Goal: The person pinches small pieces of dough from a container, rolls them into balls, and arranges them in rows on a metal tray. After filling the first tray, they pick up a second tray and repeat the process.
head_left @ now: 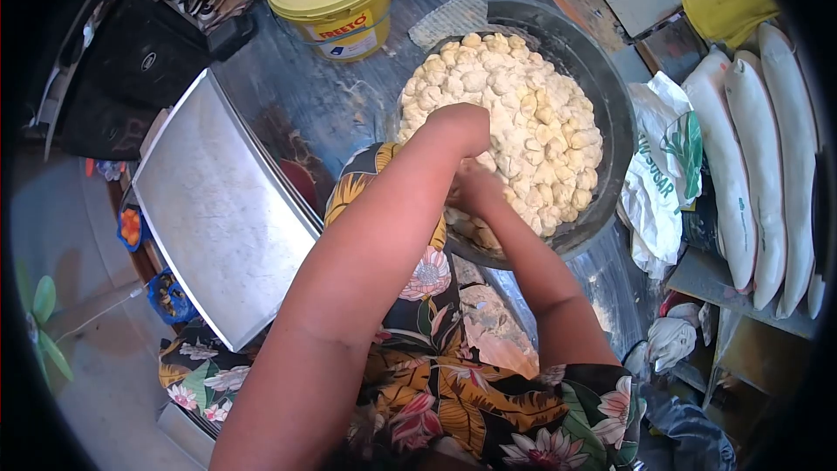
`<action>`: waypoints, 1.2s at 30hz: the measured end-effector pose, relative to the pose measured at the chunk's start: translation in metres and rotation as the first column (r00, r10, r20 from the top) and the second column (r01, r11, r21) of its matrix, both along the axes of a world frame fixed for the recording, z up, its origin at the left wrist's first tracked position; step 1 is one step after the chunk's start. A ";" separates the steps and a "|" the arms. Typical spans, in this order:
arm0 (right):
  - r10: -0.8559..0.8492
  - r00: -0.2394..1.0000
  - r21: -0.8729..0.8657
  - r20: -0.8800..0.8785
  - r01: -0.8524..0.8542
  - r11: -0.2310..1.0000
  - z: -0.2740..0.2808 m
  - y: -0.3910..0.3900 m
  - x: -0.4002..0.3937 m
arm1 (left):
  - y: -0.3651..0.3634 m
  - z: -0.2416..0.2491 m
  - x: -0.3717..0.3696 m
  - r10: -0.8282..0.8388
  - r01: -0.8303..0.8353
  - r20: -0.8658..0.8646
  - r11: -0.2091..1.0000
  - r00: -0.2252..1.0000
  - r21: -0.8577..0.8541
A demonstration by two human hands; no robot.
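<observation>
A large dark basin (617, 135) is heaped with many small pale dough balls (558, 144), dusted with flour. My left hand (464, 126) bends down over the near left part of the heap; its fingers are hidden behind the wrist. Just below it, my right hand (477, 187) is low at the basin's near side, close to the left hand and against the dough balls. Its fingers are mostly hidden too, so what either hand holds does not show.
Left of my legs lies a stack of metal baking trays (222, 209). A yellow lidded bucket (336, 4) stands behind, near a pale textured mat (449, 13). To the right are a white sugar sack (658, 170) and several long filled white bags (754, 166) on a shelf.
</observation>
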State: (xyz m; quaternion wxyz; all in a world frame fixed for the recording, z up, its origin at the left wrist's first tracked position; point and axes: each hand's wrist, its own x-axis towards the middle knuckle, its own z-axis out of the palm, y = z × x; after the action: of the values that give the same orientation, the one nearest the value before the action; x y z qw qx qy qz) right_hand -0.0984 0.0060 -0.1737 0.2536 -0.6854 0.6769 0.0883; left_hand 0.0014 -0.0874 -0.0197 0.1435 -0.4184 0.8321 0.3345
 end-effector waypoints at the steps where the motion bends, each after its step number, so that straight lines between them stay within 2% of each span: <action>1: -0.086 0.996 0.160 0.008 0.084 0.984 0.016 0.007 -0.008 | 0.001 -0.002 0.001 0.000 0.000 0.004 1.000 1.000 0.003; 2: -0.192 0.971 -0.040 -0.140 0.188 0.981 0.021 0.010 -0.023 | 0.001 -0.005 0.001 -0.001 0.001 0.001 1.000 1.000 -0.005; 3: -0.350 0.927 -0.138 -0.132 0.333 0.933 0.009 0.006 -0.049 | 0.001 -0.006 0.002 0.001 -0.001 -0.001 1.000 1.000 -0.014; 4: -0.556 0.828 -0.216 -0.070 0.531 0.819 0.010 0.003 -0.067 | 0.001 -0.006 0.001 0.004 -0.004 0.000 1.000 1.000 -0.014; 5: -0.648 0.757 -0.396 -0.082 0.572 0.719 -0.023 0.001 -0.089 | 0.002 -0.006 -0.001 0.001 -0.001 0.003 1.000 1.000 -0.016; 6: -0.650 0.755 -0.394 -0.086 0.573 0.719 -0.024 -0.007 -0.089 | 0.003 -0.006 -0.003 -0.005 0.005 0.006 1.000 1.000 -0.016; 8: -0.636 0.772 -0.260 0.008 0.615 0.744 -0.024 -0.022 -0.082 | 0.006 -0.004 -0.007 -0.015 0.015 0.006 1.000 1.000 0.002; 10: -0.611 0.791 -0.260 0.032 0.597 0.759 -0.044 -0.031 -0.072 | 0.007 -0.001 -0.009 -0.017 0.017 0.008 1.000 1.000 0.007; 12: -0.363 0.931 -0.178 0.043 0.365 0.914 -0.110 -0.040 -0.075 | 0.009 -0.001 -0.010 0.000 0.000 -0.015 1.000 1.000 -0.022; 13: -0.358 0.933 -0.179 0.045 0.360 0.916 -0.092 -0.034 -0.067 | 0.007 -0.004 -0.010 -0.021 0.021 0.020 1.000 1.000 0.000; 15: -0.213 0.967 -0.093 0.138 0.227 0.970 -0.025 -0.014 -0.043 | 0.006 -0.002 -0.006 0.003 -0.002 0.013 1.000 1.000 -0.006; 16: -0.208 0.968 -0.092 0.140 0.222 0.971 -0.014 -0.020 -0.048 | 0.006 -0.001 -0.005 0.020 -0.020 0.005 1.000 1.000 -0.012; 18: -0.477 0.831 0.132 0.286 0.459 0.879 -0.005 -0.035 -0.072 | 0.006 -0.002 -0.003 0.020 -0.019 0.013 1.000 1.000 -0.018; 19: -0.476 0.831 0.132 0.287 0.458 0.879 -0.009 -0.036 -0.078 | 0.006 -0.002 -0.003 0.015 -0.015 0.017 1.000 1.000 -0.024; 20: -0.412 0.909 -0.141 0.058 0.416 0.898 -0.019 -0.035 -0.084 | 0.007 -0.002 -0.004 0.014 -0.014 0.017 1.000 1.000 -0.024; 21: -0.381 0.905 -0.386 -0.191 0.288 0.876 -0.028 -0.034 -0.086 | 0.007 -0.003 -0.006 0.038 -0.038 0.022 0.999 0.999 -0.033; 22: -0.382 0.904 -0.387 -0.192 0.288 0.876 -0.038 -0.033 -0.088 | 0.008 -0.003 -0.008 0.063 -0.062 0.025 0.997 0.998 -0.042; 24: -0.357 0.910 -0.498 -0.209 0.215 0.840 -0.050 -0.034 -0.089 | 0.006 -0.003 -0.008 0.057 -0.055 0.035 0.998 0.998 -0.037; 25: -0.355 0.911 -0.498 -0.209 0.213 0.841 -0.056 -0.033 -0.092 | 0.006 -0.004 -0.007 0.052 -0.051 0.047 0.998 0.998 -0.029; 27: -0.473 0.840 -0.583 0.265 0.530 0.616 -0.070 -0.030 -0.107 | 0.005 -0.002 -0.006 0.059 -0.057 0.040 0.998 0.997 -0.036; 28: -0.468 0.843 -0.581 0.265 0.527 0.620 -0.081 -0.029 -0.115 | 0.005 -0.002 -0.004 0.061 -0.060 0.032 0.997 0.998 -0.042; 29: -0.473 0.595 -0.369 0.650 0.791 0.488 -0.102 -0.027 -0.126 | 0.004 -0.002 -0.002 0.066 -0.064 0.032 0.997 0.997 -0.039; 30: -0.404 0.211 -0.051 0.890 0.927 0.372 -0.105 -0.026 -0.128 | 0.003 -0.002 -0.001 0.062 -0.061 0.028 0.998 0.998 -0.019; 31: -0.387 0.122 0.011 0.914 0.946 0.323 -0.107 -0.023 -0.131 | 0.003 -0.002 -0.001 0.057 -0.057 0.021 0.998 0.998 0.002; 32: -0.390 0.125 0.009 0.912 0.946 0.323 -0.093 -0.019 -0.125 | 0.003 -0.002 -0.001 0.056 -0.057 0.019 0.998 0.998 0.004; 33: -0.238 -0.109 0.175 0.965 0.944 0.280 -0.065 -0.016 -0.113 | 0.003 -0.001 -0.002 0.045 -0.046 0.024 0.999 0.999 0.004; 34: -0.071 -0.335 0.342 0.939 0.901 0.266 -0.036 -0.012 -0.103 | 0.003 0.000 -0.003 0.035 -0.035 0.030 0.999 0.999 0.004; 35: -0.212 -0.255 0.318 0.943 0.878 0.358 -0.014 -0.006 -0.099 | 0.002 0.000 -0.003 0.036 -0.036 0.028 0.999 0.999 0.007; 36: -0.219 -0.255 0.320 0.942 0.879 0.355 -0.018 -0.007 -0.103 | 0.002 0.000 -0.004 0.025 -0.025 0.029 1.000 0.999 0.003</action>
State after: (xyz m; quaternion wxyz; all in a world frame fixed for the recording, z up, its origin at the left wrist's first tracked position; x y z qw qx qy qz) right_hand -0.2016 -0.0008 -0.1912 0.4145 -0.1592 0.5820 -0.6813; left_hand -0.0024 -0.0851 -0.0199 0.1520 -0.4334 0.8241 0.3316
